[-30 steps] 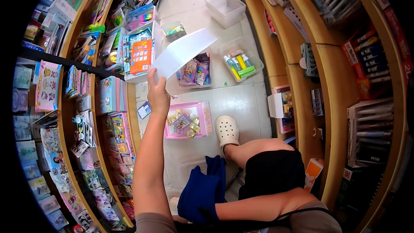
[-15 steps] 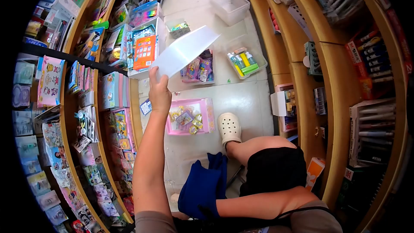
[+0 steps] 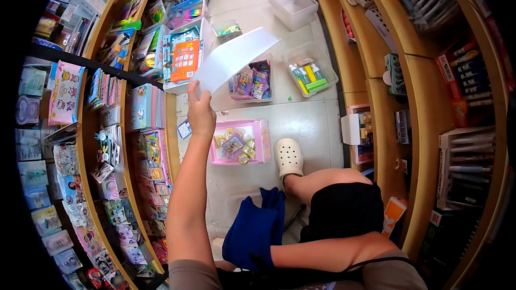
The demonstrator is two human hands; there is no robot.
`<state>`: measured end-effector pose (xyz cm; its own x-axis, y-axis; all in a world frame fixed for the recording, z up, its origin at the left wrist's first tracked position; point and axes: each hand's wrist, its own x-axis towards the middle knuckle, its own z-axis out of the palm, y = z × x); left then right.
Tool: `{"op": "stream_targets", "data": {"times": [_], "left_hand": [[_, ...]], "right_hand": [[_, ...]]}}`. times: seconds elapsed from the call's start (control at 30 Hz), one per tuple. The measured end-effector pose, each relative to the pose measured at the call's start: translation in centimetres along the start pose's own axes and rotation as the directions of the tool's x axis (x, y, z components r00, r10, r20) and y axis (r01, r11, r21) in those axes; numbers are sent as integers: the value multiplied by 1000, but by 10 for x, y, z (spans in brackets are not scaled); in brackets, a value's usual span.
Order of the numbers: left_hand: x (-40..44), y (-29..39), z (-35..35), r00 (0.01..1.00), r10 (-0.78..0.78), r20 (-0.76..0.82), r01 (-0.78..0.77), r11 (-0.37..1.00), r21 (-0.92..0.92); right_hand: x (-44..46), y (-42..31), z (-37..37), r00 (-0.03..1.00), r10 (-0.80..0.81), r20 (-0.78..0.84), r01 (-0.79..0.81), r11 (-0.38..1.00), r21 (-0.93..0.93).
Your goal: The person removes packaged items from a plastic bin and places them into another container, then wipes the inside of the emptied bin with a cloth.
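My left hand (image 3: 202, 114) reaches forward with its fingers closed on the near left end of a white, slightly see-through plastic piece (image 3: 236, 56). The piece is held tilted above the floor and has a bend along its length; whether it is a box or a sheet I cannot tell. Beneath and beyond it stands a clear bin of purple packets (image 3: 260, 83). Nearer me, a pink tray (image 3: 263, 142) holds small gold and purple packaged items. My right forearm (image 3: 328, 249) crosses low in front of me; the hand at its end is hidden at the blue cloth (image 3: 250, 231).
A clear bin with bottles (image 3: 309, 78) and another clear bin (image 3: 293, 8) stand along the right. A white bin with an orange book (image 3: 185, 59) borders the left shelves (image 3: 86, 145). Wooden shelves (image 3: 424, 129) with pens line the right. My cream clog (image 3: 289, 156) rests on the tiled floor.
The view has shifted slightly, and the floor items sit a little further right. My left hand keeps hold of the white plastic piece, nearly in the same pose.
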<state>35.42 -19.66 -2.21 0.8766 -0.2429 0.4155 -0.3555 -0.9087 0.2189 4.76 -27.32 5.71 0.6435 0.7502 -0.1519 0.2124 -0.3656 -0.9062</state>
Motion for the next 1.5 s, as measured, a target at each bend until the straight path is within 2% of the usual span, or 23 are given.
{"op": "stream_targets", "data": {"times": [0.2, 0.3, 0.4, 0.5, 0.6, 0.67, 0.7, 0.73, 0.8, 0.87, 0.9, 0.93, 0.97, 1.0, 1.1, 1.13, 1.2, 1.27, 1.3, 1.37, 1.4, 1.47, 1.5], "left_hand": [[-2, 2, -6, 994, -39, 98, 38, 999, 12], [-5, -1, -5, 997, -40, 60, 40, 999, 11], [-7, -5, -5, 987, -158, 6, 158, 984, -79], [-12, -18, -4, 969, -182, -170, 168, 982, -91], [-19, -31, -13, 914, -366, -173, 308, 906, -292], [-30, -48, -20, 867, -497, -39, 477, 849, -228], [-34, -52, -28, 827, -562, 22, 556, 810, -187], [-39, -55, -33, 728, -676, 114, 656, 638, -403], [-54, -52, -48, 509, -777, 370, 704, 129, -698], [-77, -65, -63, 510, -732, 452, 693, 39, -720], [-99, -71, -71, 498, -714, 492, 690, -17, -724], [-116, -69, -85, 475, -712, 518, 665, -95, -740], [-126, -63, -102, 460, -706, 539, 633, -165, -756], [-139, -61, -115, 452, -695, 559, 595, -232, -770], [-187, -60, -152, 403, -709, 579, 614, -261, -745], [-202, -56, -165, 390, -713, 582, 617, -267, -740], [-235, -55, -183, 359, -712, 604, 631, -293, -719], [-267, -54, -198, 356, -692, 627, 634, -314, -707], [-284, -56, -200, 315, -687, 655, 631, -364, -685], [-306, -47, -210, 293, -680, 672, 614, -405, -678], [-315, -43, -213, 289, -675, 679, 601, -424, -677], [-331, -43, -215, 222, -668, 710, 603, -478, -639], [-336, -44, -215, 216, -654, 725, 609, -491, -623]], "right_hand": [[-1, 4, -8, 1000, 10, -9, -10, 999, -34], [0, 7, -10, 1000, 14, -15, -15, 998, -54], [0, 9, -12, 1000, 20, -23, -22, 997, -78], [1, 8, -14, 999, 21, -28, -24, 995, -98], [2, 7, -16, 999, 14, -38, -19, 991, -130], [3, 7, -21, 999, 11, -51, -20, 986, -165], [2, 7, -24, 998, 13, -63, -24, 983, -184], [3, 8, -30, 997, 8, -76, -24, 976, -215], [8, 8, -48, 992, -56, -111, 15, 940, -341], [22, 10, -80, 986, -142, -83, 98, 915, -391], [26, 3, -99, 998, 19, 52, -20, 1000, 23], [35, 32, -76, 895, -350, -276, 329, 937, -122], [43, 34, -80, 916, -339, -215, 290, 929, -231], [42, 31, -109, 876, -481, -43, 449, 844, -292], [30, 13, -142, 738, -615, -279, 514, 779, -359], [29, 3, -149, 810, -540, -226, 439, 816, -376], [33, -18, -158, 977, -214, 21, 193, 828, -526], [23, -8, -152, 810, -530, -252, 308, 750, -586], [19, -12, -152, 769, -569, -290, 399, 782, -479], [8, -25, -152, 852, -389, -352, 386, 919, -82], [4, -32, -154, 940, -163, -301, 230, 952, 201], [2, -60, -161, 945, -208, -253, 154, 964, -217], [1, -63, -159, 942, -200, -270, 128, 957, -262]]}}
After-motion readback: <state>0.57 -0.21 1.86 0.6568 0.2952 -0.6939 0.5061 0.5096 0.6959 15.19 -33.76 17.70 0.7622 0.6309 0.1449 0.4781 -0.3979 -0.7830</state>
